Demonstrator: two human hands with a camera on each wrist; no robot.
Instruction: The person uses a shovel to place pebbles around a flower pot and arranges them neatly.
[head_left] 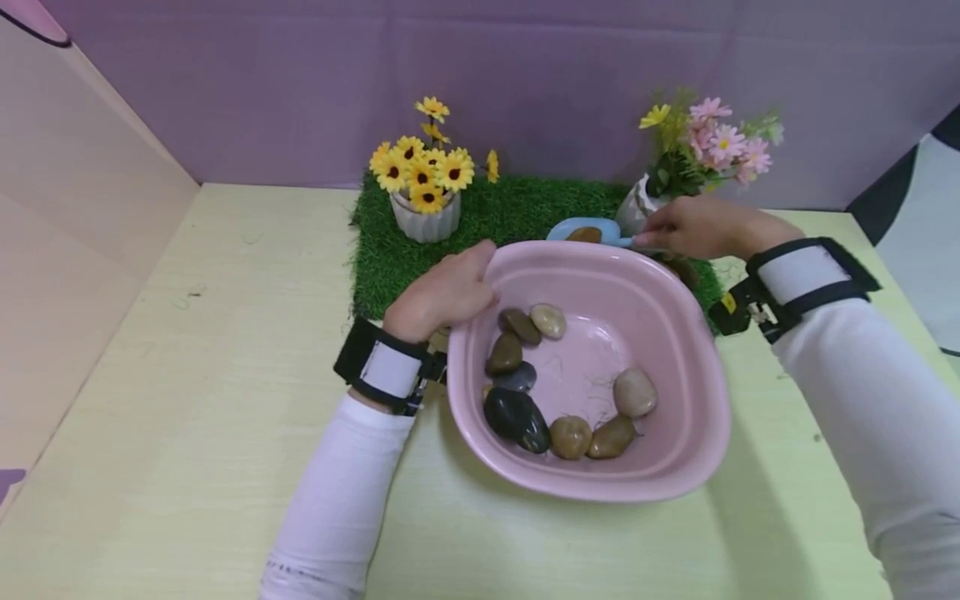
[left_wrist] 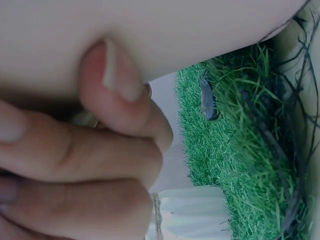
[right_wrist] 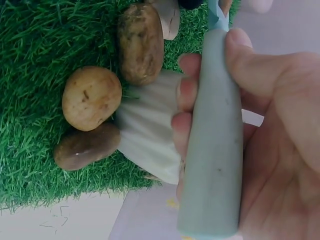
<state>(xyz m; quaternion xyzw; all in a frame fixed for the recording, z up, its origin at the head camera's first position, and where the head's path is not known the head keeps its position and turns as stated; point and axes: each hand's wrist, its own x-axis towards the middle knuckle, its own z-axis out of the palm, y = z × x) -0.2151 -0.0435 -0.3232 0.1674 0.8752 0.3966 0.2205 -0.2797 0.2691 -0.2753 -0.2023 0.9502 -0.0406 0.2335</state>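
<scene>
1. Yellow-green table is lying under both forearms, with a green grass mat spreading just beyond the hands.
2. Pink basin is sitting between the two hands, tipped a little toward the person; the left hand is curling its fingers over the basin's near-left rim and gripping it, the thumb pressing on the wall in the left wrist view.
3. Smooth stones are lying loose inside the basin, just right of the left hand and well below the right one.
4. White pot of pink flowers is standing right behind the right hand; a ribbed pot of yellow flowers is standing beyond the left hand.
5. Right hand is closing round the handle of a blue scoop, whose bowl is reaching out left of the knuckles over the basin's far rim, apparently carrying one brown stone.
6. Three stones are resting on the grass against the white pot, just beyond the right fingertips.
</scene>
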